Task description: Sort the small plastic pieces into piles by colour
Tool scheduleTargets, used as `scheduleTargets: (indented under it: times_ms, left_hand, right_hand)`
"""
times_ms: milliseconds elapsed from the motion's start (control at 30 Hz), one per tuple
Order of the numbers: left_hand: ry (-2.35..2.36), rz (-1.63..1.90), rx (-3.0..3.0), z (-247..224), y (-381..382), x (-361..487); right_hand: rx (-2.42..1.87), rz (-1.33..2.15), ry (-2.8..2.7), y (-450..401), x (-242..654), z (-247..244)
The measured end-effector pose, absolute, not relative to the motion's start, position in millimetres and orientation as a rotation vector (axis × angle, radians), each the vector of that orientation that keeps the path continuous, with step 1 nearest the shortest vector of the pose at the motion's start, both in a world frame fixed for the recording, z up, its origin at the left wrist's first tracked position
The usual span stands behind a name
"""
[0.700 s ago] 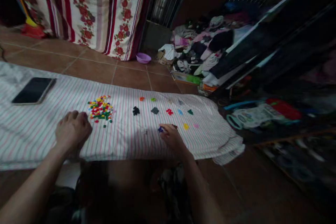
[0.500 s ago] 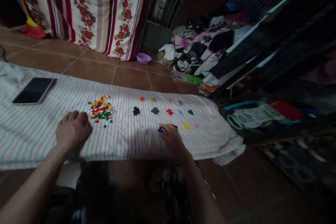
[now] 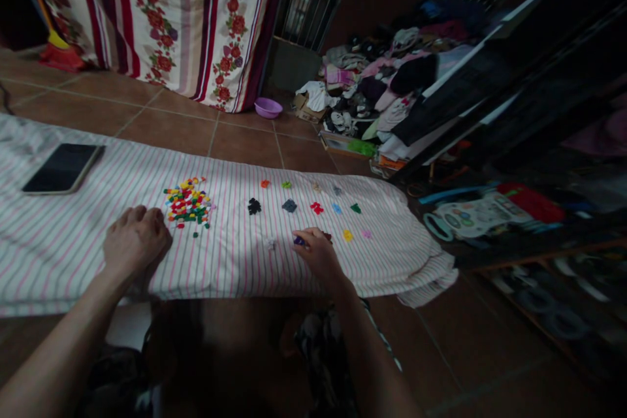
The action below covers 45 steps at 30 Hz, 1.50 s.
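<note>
My right hand (image 3: 319, 252) reaches down to the cloth, with thumb and forefinger closed on small dark blue pieces (image 3: 299, 241). Just behind its fingers a dark brown bit (image 3: 328, 236) shows partly. My left hand (image 3: 134, 240) rests on the cloth with fingers curled under; whatever they may hold is hidden. Beside it lies a mixed pile of tiny coloured pieces (image 3: 189, 206). Around my right hand sit small single-colour heaps: white (image 3: 271, 244), black (image 3: 254, 206), dark grey (image 3: 289, 206), red (image 3: 317, 208), yellow (image 3: 347, 235) and pink (image 3: 367, 234).
A phone (image 3: 63, 169) lies at the left on the striped cloth (image 3: 230, 261). Orange (image 3: 265, 183), lime (image 3: 287, 185), light blue (image 3: 336, 208) and green heaps (image 3: 355, 208) sit farther back. Beyond are a purple basin (image 3: 268, 108) and a clothes pile (image 3: 372, 78).
My right hand has shifted very slightly left at the dark blue pieces. The left hand stays in place beside the mixed pile.
</note>
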<state>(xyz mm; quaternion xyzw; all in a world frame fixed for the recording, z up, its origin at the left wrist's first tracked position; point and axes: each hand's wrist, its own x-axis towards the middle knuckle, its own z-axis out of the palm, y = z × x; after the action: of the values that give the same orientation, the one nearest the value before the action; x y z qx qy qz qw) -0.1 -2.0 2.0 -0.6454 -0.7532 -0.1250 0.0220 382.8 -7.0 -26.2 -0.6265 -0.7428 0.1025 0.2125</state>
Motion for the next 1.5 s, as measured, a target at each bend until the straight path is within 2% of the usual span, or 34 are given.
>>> scheduleTargets:
  times_ms: [667,1500]
  left_hand:
    - [-2.356,-0.318,-1.97,1.5,1.4,0.8]
    - [-2.36,-0.332,-2.016,3.3,0.4,-0.3]
  right_hand:
    - [-1.58,0.248,-2.086,-1.4,383.3,-30.8]
    - [-1.727,0.234,-2.086,-2.5,376.1,-23.8]
